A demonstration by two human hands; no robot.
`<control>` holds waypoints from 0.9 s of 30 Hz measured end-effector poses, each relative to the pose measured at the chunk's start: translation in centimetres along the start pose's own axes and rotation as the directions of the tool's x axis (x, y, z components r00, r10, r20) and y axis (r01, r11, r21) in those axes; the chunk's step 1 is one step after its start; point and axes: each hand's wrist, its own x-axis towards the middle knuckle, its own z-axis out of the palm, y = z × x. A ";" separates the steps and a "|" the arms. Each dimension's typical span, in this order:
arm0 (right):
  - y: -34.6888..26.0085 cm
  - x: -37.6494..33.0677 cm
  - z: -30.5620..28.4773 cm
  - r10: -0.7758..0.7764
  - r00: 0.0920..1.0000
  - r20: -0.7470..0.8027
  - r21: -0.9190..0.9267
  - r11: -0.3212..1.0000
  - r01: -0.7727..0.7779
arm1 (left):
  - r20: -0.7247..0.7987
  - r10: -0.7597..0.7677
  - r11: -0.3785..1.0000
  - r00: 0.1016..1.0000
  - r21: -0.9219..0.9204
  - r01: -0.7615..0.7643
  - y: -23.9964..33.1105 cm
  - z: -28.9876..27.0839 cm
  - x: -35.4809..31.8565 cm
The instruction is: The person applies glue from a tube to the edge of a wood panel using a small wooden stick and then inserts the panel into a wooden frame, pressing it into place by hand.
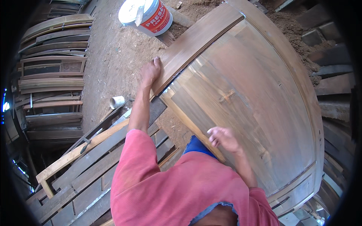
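Observation:
A large wooden door [241, 86] lies in front of me, with a brown outer frame and an inner panel of joined boards in mixed tones. At the frame's left rail [188, 51], my left hand [151, 71] is closed on the outer edge. My right hand [225, 140] is over the panel's near part, its fingers curled and slightly blurred. Whether anything small sits in those fingers is hidden from me. A dark line runs along the joint between rail and panel, and a knot [227, 96] marks one pale board.
A white bucket [151, 19] with a red label stands beyond the rail, a flat stick on its lid. A small white cup [117, 102] and a clamp [86, 145] are at left. Stacked wooden frames [52, 67] line the left; sawdust [286, 30] and boards lie at right.

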 end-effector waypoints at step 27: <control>18.4 0.3 7.0 0.227 0.872 -0.433 0.901 0.084 0.426 | 0.040 0.089 0.990 0.995 -0.113 -0.084 -0.9 0.8 -2.1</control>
